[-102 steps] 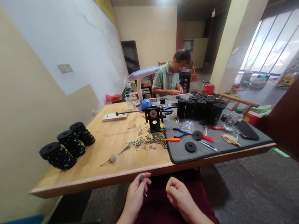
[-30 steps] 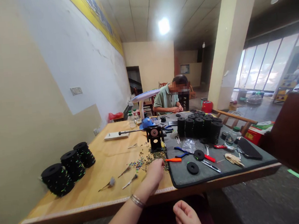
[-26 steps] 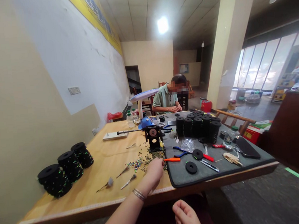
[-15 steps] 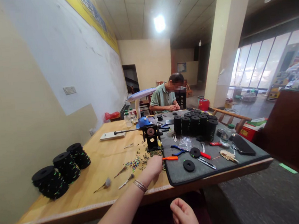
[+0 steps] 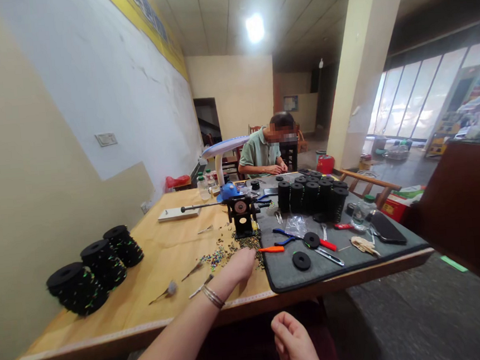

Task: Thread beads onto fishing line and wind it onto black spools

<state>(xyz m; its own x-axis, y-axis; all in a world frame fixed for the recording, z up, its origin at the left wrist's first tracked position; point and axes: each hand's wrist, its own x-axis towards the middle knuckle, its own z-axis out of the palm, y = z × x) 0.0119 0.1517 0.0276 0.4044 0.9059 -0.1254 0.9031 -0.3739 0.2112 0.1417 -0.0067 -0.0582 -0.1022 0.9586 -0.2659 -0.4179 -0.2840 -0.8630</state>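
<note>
My left hand [image 5: 239, 263] reaches palm down over the table, at the near side of a pile of small brassy pieces [image 5: 251, 243]. Its fingers are mostly hidden by the back of the hand, so I cannot see what they hold. Just right of it lies a tool with an orange handle [image 5: 272, 249]. A black hand-cranked device [image 5: 243, 220] with a dial stands behind the pile. Low in front of the table edge, my right hand [image 5: 295, 342] is closed with curled fingers. Whatever is in its pinch, if anything, is too small to make out.
Three black spools [image 5: 76, 289] stand at left. Loose coloured beads [image 5: 214, 257] and brushes [image 5: 169, 290] lie nearer. On the grey mat [image 5: 282, 280] are pliers [image 5: 285, 236], foam discs [image 5: 301, 261] and several black spools [image 5: 337, 204]. A person [image 5: 263, 153] sits opposite, behind a lamp [image 5: 227, 189].
My left hand has shifted slightly left and stays by the small pieces. The right hand keeps its closed shape and has barely moved. The view has shifted a little.
</note>
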